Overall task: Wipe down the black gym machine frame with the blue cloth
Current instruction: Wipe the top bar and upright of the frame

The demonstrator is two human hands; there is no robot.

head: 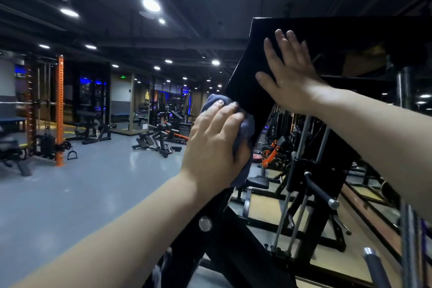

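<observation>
The black gym machine frame [252, 91] rises as a slanted beam from the bottom centre to a top crossbar at the upper right. My left hand [215, 145] grips the bunched blue cloth [245, 133] and holds it against the left edge of the slanted beam at mid height. Most of the cloth is hidden under my fingers. My right hand [287, 70] lies flat with straight, spread fingers on the beam's upper face, just below the crossbar and above the cloth.
Steel guide rods and a handle [327, 196] sit inside the frame at the right. An orange rack [60, 110] stands at the left, with benches [154, 140] on the grey floor behind. Weight machines line the right side.
</observation>
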